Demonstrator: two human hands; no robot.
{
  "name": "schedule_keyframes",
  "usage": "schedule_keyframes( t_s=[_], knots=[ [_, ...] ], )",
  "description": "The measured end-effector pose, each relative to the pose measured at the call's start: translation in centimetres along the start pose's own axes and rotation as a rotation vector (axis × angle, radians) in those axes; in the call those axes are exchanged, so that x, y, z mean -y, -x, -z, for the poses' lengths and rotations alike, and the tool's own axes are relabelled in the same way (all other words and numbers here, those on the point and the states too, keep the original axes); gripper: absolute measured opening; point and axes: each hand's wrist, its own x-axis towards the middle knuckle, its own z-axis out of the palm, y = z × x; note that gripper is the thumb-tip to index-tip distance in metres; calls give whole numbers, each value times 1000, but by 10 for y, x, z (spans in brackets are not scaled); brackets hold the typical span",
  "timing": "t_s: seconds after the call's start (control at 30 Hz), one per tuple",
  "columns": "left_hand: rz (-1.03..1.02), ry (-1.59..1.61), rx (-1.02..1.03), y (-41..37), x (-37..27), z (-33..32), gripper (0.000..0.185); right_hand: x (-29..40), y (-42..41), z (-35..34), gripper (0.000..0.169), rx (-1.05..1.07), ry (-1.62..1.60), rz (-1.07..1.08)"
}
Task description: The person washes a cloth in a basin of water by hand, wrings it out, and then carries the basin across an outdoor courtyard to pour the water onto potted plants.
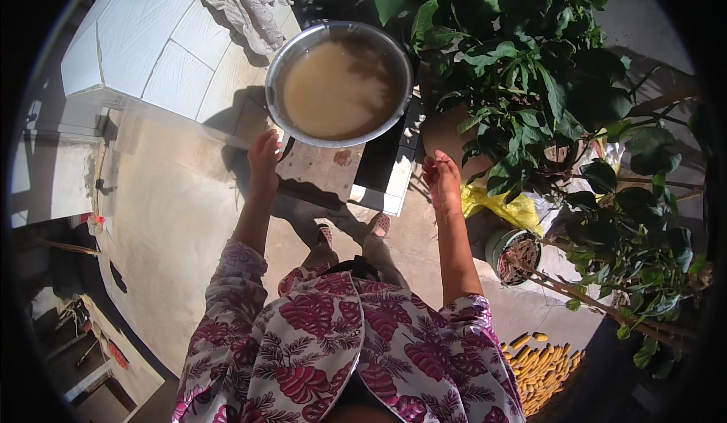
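A round metal basin (339, 90) with cloudy brownish water stands in front of me, partly in leaf shadow. My left hand (264, 153) is just below the basin's lower left side, its fingers loosely curled and nothing seen in it. Farther to the right and below the rim, my right hand (441, 174) is apart from the basin, with bent fingers and nothing visible between them. A crumpled pale grey cloth (247, 5) lies on the white tiled ledge (176, 71) to the basin's upper left.
Leafy green plants (511, 82) crowd the right side. Below them are a yellow plastic bag (502, 210) and a pot of soil (519, 259). Yellow corn cobs (539, 372) lie on the ground at lower right. A pale wall (164, 207) rises at left.
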Motion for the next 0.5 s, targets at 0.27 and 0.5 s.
schedule_keyframes(
  t_s=[0.27,0.5],
  knots=[
    [-610,-528,-14,-81,-12,-14,28,15,-92,-52,17,-3,205,39],
    [-756,-836,-67,-149,-6,-38,33,-2,-193,-59,18,-197,619,293]
  ],
)
